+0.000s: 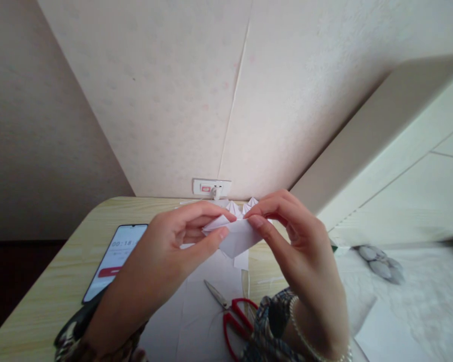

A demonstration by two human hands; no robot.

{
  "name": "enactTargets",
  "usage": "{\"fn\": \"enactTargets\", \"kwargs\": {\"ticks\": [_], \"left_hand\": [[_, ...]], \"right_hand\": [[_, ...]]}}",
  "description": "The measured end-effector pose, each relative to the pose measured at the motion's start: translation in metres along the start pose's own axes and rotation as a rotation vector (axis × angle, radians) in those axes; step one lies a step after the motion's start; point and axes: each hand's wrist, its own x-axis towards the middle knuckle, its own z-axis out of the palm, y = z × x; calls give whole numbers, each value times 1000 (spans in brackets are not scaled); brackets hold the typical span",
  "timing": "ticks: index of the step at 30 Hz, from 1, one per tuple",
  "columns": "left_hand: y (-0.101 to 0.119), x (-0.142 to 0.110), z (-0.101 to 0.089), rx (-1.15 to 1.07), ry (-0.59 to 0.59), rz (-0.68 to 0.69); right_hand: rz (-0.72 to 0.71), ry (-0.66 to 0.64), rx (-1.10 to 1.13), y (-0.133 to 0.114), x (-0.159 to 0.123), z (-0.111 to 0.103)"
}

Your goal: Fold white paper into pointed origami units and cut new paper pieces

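Between my two hands is a piece of folded white paper [238, 239], held above the table. My left hand [191, 239] pinches its left part between thumb and index finger. At the upper right edge, the thumb and fingertips of my right hand [287, 226] are closed on the same paper. Just behind it stand pleated white paper pieces [233, 208], partly covered by my hands. Red-handled scissors [236, 314] lie below, blades pointing up and left, next to my right sleeve. White paper sheets [200, 296] lie flat under my hands.
A phone [115, 256] showing a timer lies on the wooden table [94, 226] at left, partly behind my left forearm. A wall socket [211, 187] with a plug is at the table's back edge. On the floor at right are grey slippers [379, 262] and a white sheet [390, 334].
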Motion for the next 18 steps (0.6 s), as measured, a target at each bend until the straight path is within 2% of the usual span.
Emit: {"fn": "enactTargets", "kwargs": {"ticks": [5,8,14,18], "left_hand": [[-4,-5,1,7,-122,-29],[-4,-5,1,6,-154,-36],[-1,-2,3,-131,-129,-46],[-1,-3,2,-248,-54,-24]], "right_hand": [[-30,14,-9,-1,0,3],[-48,6,-44,-3,0,4],[-55,16,-30,-4,0,4],[-103,34,-18,-4,-2,1]]}}
